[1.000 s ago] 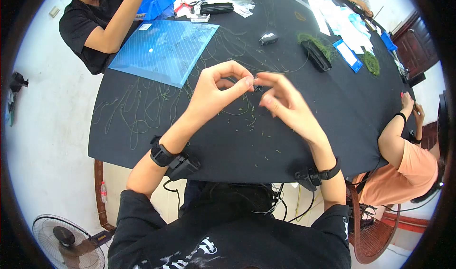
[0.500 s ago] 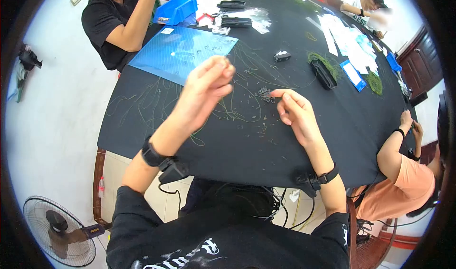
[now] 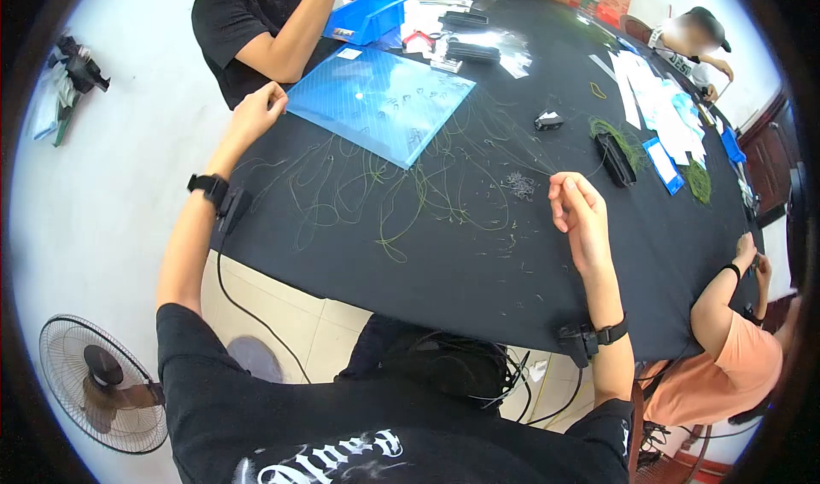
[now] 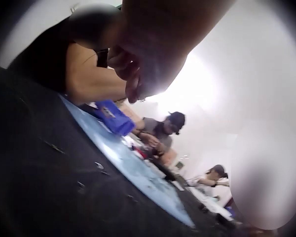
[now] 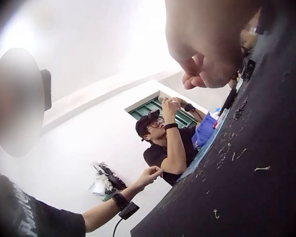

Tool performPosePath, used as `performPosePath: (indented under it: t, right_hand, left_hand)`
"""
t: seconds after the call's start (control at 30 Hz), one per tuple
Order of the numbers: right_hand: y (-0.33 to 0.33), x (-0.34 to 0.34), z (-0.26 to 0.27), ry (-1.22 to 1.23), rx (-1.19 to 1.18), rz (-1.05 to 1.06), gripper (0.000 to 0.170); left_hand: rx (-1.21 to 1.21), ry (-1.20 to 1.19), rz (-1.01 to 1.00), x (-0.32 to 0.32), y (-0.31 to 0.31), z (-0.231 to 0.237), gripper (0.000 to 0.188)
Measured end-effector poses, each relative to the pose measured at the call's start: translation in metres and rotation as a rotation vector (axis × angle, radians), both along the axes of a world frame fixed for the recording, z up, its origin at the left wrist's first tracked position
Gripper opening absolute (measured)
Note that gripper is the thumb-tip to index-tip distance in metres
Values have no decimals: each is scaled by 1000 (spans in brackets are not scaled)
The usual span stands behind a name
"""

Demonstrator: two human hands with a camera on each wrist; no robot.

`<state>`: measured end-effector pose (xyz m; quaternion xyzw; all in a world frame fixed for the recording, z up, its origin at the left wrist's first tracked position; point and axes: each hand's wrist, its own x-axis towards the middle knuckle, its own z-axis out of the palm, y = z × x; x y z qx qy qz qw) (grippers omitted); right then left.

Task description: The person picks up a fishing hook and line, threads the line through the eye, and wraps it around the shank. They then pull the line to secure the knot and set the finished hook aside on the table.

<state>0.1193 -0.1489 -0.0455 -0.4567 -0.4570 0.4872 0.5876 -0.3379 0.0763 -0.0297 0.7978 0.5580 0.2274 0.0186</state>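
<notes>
My left hand [image 3: 254,117] is raised beside the left corner of the blue board [image 3: 376,99], its thumb and fingertips close together. A tiny bright speck shows by its fingertips in the left wrist view; whether they pinch a thin line cannot be told. My right hand [image 3: 582,219], fingers loosely bent, hovers just right of a small pile of dark metal bits [image 3: 519,186]; nothing is clearly visible in it. Thin green lines [image 3: 397,219] lie in loops over the black table [image 3: 359,266], between the hands and below the board.
Beyond the board are a blue bin [image 3: 367,18] and black cases [image 3: 472,52]. To the right lie a small black box [image 3: 548,122], a black holder [image 3: 615,159] with green line, and white sheets [image 3: 662,112]. Other people sit around the table.
My left hand has moved away from the right hand, far to the left. My right hand has drawn back from the dark pile. The head view has shifted.
</notes>
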Motion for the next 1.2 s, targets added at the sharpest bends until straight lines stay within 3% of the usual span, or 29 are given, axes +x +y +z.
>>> performPosePath:
  t: [0.13,0.23,0.43,0.63,0.7,0.87,1.03,1.2]
  right_hand:
    - [4,4,-5,0,-7,-29,20]
    - [6,8,-8,-7,-11,-45,20]
    - [7,11,-13,-26,4,-69,21]
    - [8,16,-12,18,7,-58,24]
    - [7,17,-10,16,20,-53,26]
    - [-12,-2,39,47,371,83,23]
    - [-73,-40,136,267,601,515,28]
    - [-77,-59,153,361,677,696,26]
  left_hand:
    - [-74,-26,36,4,19,-16,16]
    - [78,150,93,29,16,-22,17]
    - [272,278,36,59,20,-31,15]
    - [233,385,69,73,16,-23,12]
    - [319,308,36,75,13,-24,11]
    - [332,24,-139,102,-43,5,16]
    - [204,-177,-369,135,-122,44,16]
    - [103,-349,-463,163,-154,44,17]
